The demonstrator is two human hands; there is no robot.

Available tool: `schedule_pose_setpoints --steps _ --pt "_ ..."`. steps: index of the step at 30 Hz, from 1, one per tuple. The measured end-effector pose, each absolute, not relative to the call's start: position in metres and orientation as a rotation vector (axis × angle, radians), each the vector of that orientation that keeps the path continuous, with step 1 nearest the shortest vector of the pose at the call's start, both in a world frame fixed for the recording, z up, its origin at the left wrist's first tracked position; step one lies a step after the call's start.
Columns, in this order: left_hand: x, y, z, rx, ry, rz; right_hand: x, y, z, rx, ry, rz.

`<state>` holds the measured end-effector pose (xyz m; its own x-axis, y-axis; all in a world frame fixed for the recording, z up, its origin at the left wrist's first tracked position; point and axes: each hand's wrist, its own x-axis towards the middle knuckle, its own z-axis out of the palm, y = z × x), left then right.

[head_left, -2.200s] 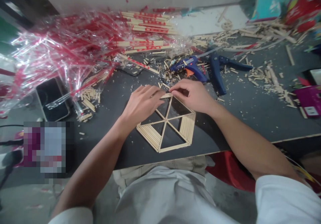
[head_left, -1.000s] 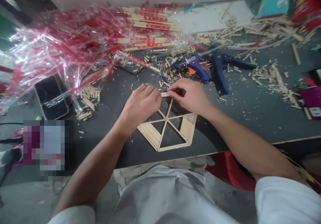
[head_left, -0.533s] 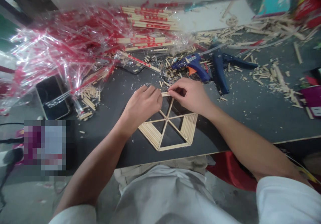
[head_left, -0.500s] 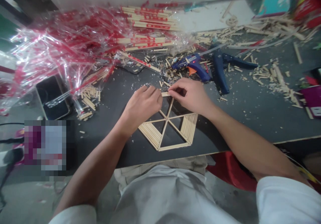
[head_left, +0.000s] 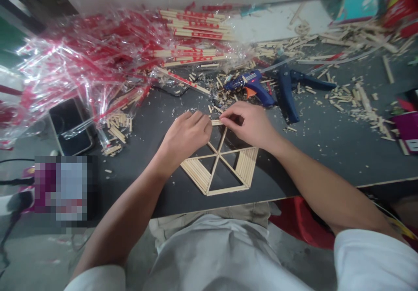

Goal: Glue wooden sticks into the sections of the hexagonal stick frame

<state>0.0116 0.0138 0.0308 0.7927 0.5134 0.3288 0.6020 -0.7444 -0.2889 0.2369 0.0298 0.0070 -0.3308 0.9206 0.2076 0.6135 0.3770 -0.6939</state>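
Observation:
A flat hexagon frame of thin wooden sticks (head_left: 225,169) lies on the dark table (head_left: 326,147) in front of me, with spokes crossing at its middle and several sticks filling its left and right sections. At its far edge, my left hand (head_left: 186,136) and my right hand (head_left: 251,123) pinch the two ends of a short wooden stick (head_left: 216,122). Both hands have curled fingers pressed on that stick.
A blue glue gun (head_left: 250,85) and blue cutters (head_left: 289,88) lie behind my hands amid stick offcuts. Crumpled red-and-clear wrappers (head_left: 85,65) with packed chopsticks (head_left: 196,25) fill the far left. A phone (head_left: 70,125) lies at left. A purple box (head_left: 406,128) sits at right.
Both hands have stayed on the short stick at the hexagon's far edge; my left fingers have curled in more than they were two seconds ago. The view has shifted slightly.

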Motion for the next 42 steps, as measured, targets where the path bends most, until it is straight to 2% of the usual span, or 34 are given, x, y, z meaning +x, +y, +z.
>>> schedule_pose_setpoints --steps 9,18,28,42 --pt "0.007 0.019 0.023 -2.687 -0.946 -0.397 0.24 0.03 0.008 -1.337 -2.083 0.692" --pt "-0.001 0.025 0.016 -2.809 -1.261 -0.589 0.241 0.03 0.009 -1.346 -2.084 0.695" --pt "0.002 0.024 0.015 -2.832 -1.257 -0.59 0.249 0.033 0.013 -1.371 -1.981 0.642" --pt "0.002 0.024 0.017 -2.929 -1.393 -0.696 0.254 0.029 0.024 -1.435 -1.652 1.079"
